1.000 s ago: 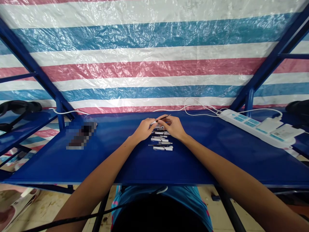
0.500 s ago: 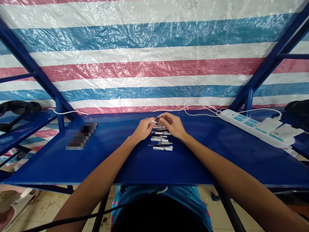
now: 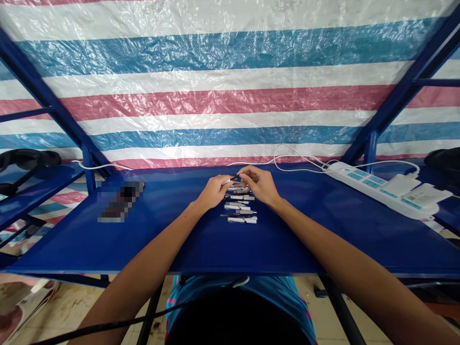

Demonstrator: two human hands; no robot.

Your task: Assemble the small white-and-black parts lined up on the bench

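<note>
Red, white and blue plastic sheet (image 3: 230,100) spans the back, unchanged from a second ago, as is the blue counter (image 3: 230,251) below it. At the right, the white strip (image 3: 370,184) lies with two plugs in it, well apart from the hands. At the left lies a pixelated object (image 3: 121,201), also unmoved.

The right hand (image 3: 260,184) has shifted slightly away and up; the left hand (image 3: 212,190) is about where it was. Between the right hand and the strip, a white cord (image 3: 298,171) loops along the back edge, touching neither hand.

The pens (image 3: 237,207) and their parts lie crosswise in a row on the counter, before and beneath the hands; the fingers partly hide the far ones. Above that far end, the left fingers pinch a white barrel (image 3: 226,181). The right fingers pinch a thin dark rod (image 3: 234,177), which a second ago stuck out beyond the right hand and now spans the gap to the barrel. Whether rod and barrel touch, I cannot tell.
</note>
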